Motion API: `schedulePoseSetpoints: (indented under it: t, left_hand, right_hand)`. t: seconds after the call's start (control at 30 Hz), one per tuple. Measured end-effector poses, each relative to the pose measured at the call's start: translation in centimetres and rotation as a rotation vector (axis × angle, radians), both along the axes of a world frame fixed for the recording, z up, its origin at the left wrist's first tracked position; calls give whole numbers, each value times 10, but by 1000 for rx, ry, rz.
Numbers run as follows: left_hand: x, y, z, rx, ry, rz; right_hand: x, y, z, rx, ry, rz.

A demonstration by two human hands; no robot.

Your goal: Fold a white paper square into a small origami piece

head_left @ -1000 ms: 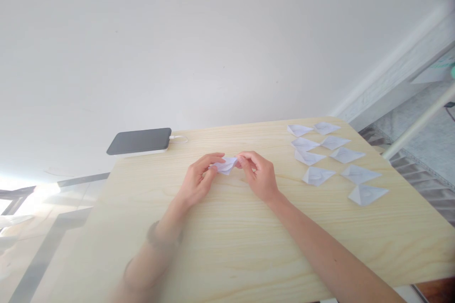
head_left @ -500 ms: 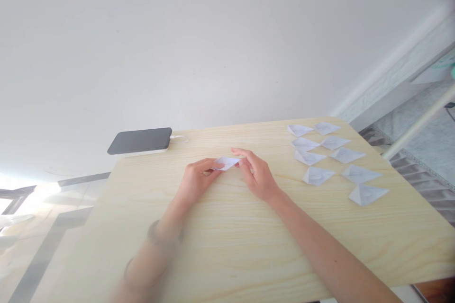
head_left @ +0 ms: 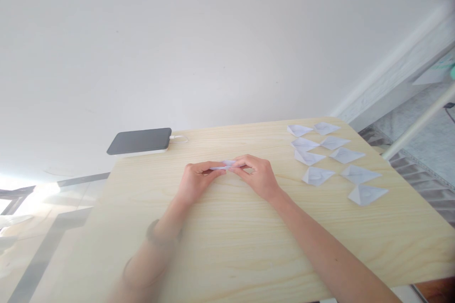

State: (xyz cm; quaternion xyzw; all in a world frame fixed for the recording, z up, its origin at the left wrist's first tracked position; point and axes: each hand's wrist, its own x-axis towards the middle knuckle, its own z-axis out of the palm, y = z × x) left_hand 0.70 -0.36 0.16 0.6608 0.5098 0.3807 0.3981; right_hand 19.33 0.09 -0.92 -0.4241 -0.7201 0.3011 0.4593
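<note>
Between my hands is a small folded white paper boat (head_left: 229,164), seen nearly edge-on just above the tabletop. My left hand (head_left: 196,181) pinches its left end between thumb and fingers. The right end is pinched by my right hand (head_left: 259,177), whose fingertips cover part of the paper. Several similar folded paper boats (head_left: 319,176) lie in two uneven columns on the right side of the table, apart from my hands.
The light wooden table (head_left: 227,236) stands against a pale wall (head_left: 213,57). At its back left lies a dark phone-like device (head_left: 140,141) on a white base, with a white cable (head_left: 180,138) plugged into its right end. A pale pole (head_left: 419,123) slants beyond the right edge.
My right hand's raised fingers have closed onto the paper boat's right end. The paper has tipped from showing its broad face to nearly edge-on. My left hand has kept its hold.
</note>
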Motion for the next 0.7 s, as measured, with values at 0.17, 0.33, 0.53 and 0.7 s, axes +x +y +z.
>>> schedulePoseSetpoints:
  t: [0.17, 0.33, 0.53, 0.7]
  left_hand:
    - [2, 2, -2, -91, -67, 31]
    - [3, 3, -3, -156, -99, 86]
    - [5, 3, 1, -217, -216, 76]
    - [5, 3, 1, -265, -283, 65]
  right_hand:
    - [-3, 0, 5, -162, 98, -66]
    - [-4, 1, 4, -327, 204, -89]
    - [-6, 1, 6, -428, 326, -30]
    - [-6, 2, 7, -443, 322, 0]
